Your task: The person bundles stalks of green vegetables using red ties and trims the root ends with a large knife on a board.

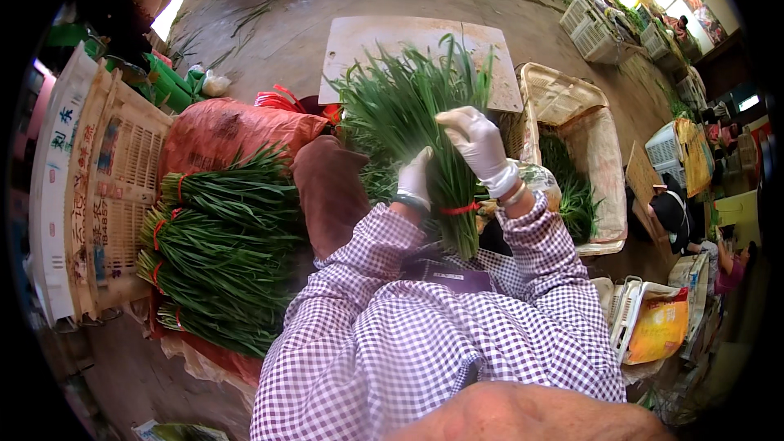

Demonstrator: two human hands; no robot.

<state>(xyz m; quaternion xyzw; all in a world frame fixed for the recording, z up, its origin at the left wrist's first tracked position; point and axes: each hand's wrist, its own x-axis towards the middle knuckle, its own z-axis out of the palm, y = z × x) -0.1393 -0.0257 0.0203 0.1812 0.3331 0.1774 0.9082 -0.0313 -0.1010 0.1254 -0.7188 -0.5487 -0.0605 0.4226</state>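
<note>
A bundle of garlic chives (408,106) is held up in front of my chest, its leaf ends fanned out away from me and slightly blurred. A red tie (461,208) circles it near the stem ends, which point down toward my lap. My left hand (415,177), in a white glove, is closed around the bundle's left side. Higher on the right side, my gloved right hand (478,145) has its fingers curled onto the leaves. Beyond the bundle stands a pale board (343,42), partly covered by the leaf tips.
Tied chive bundles (237,253) are stacked on my left beside upright plastic crates (90,188) and a red sack (220,132). To my right, a cream crate (608,171) holds loose greens (572,196). Other people sit among crates at the far right.
</note>
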